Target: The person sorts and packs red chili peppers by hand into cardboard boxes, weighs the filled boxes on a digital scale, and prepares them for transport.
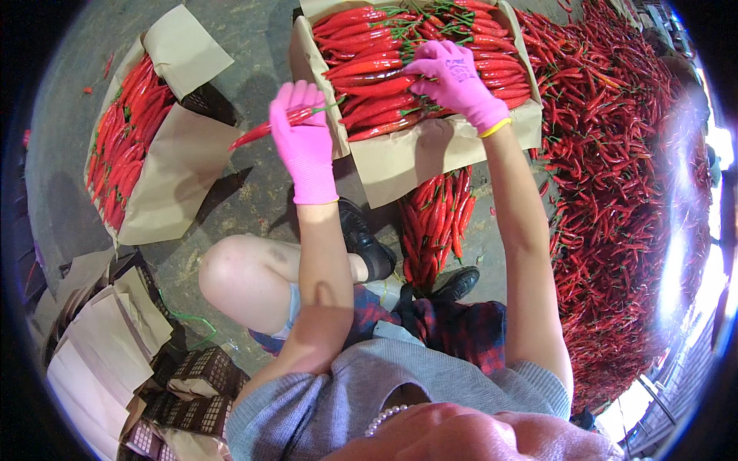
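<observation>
My left hand (302, 150), in a pink glove, is closed around one red chili pepper (257, 134). The pepper's tip points left and its green stem sticks out on the right, beside the near box. My right hand (452, 75), also in a pink glove, is over the middle of the paper-lined box (453, 165). Its fingers are bent down among the stem ends of the packed chili peppers (369, 65); what they pinch, if anything, is hidden. The peppers lie in two rows, stems toward the middle.
A large heap of loose chili peppers (607, 207) spreads along the right. Another paper-lined box (181, 180) of peppers stands at left. A bunch of peppers (438, 223) lies between my shoes. Paper sheets (100, 361) and dark plastic crates (204, 376) are at lower left.
</observation>
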Available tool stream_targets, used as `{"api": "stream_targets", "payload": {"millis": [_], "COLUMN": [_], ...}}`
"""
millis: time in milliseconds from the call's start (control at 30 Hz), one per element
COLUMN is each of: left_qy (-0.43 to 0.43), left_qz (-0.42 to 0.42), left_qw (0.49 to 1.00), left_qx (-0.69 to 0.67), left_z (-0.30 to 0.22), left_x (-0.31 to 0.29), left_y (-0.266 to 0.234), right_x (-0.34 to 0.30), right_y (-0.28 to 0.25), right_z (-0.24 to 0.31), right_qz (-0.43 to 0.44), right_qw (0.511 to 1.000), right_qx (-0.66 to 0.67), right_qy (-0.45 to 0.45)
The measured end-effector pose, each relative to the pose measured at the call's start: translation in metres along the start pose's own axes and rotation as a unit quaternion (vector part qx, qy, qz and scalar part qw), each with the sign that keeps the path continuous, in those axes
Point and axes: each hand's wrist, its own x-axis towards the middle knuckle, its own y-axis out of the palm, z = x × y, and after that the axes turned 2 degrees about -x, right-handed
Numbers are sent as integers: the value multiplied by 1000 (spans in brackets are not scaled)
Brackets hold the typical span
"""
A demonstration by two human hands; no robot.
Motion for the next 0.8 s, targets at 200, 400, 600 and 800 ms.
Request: {"api": "stream_targets", "payload": {"millis": [200,400,600,800], "left_qy": [20,10,79,13], "left_qz": [58,5,-17,-3], "left_qw": [996,999,996,995], "left_qx": [-60,-42,-37,-100], "left_z": [15,35,27,4], "left_x": [-4,-18,-12,-42], "left_y": [-9,14,13,7], "right_x": [2,-16,-37,-44], "right_y": [0,-4,27,8], "right_z": [4,22,85,47], "right_qz": [120,-100,-151,-268], "right_qw": [993,994,987,953], "right_qx": [-3,-38,-14,-30], "right_qy": [24,15,-50,136]}}
